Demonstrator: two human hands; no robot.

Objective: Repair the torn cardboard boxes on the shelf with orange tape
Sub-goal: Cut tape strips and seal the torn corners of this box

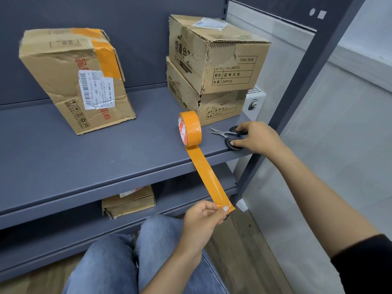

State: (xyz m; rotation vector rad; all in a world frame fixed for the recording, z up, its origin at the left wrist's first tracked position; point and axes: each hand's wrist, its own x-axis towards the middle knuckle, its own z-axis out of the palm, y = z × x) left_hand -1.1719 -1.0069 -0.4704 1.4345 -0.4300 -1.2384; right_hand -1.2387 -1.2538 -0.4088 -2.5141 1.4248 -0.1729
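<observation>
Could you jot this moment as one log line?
left hand pinches tape strip | right hand on scissors | roll on shelf

Upright orange tape roll (189, 128) beside 2 stacked torn boxes (214, 68).

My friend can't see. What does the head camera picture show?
A left hand pulls an orange strip from a tape roll standing on a grey shelf, while the right hand grips scissors. Torn boxes sit behind.
</observation>
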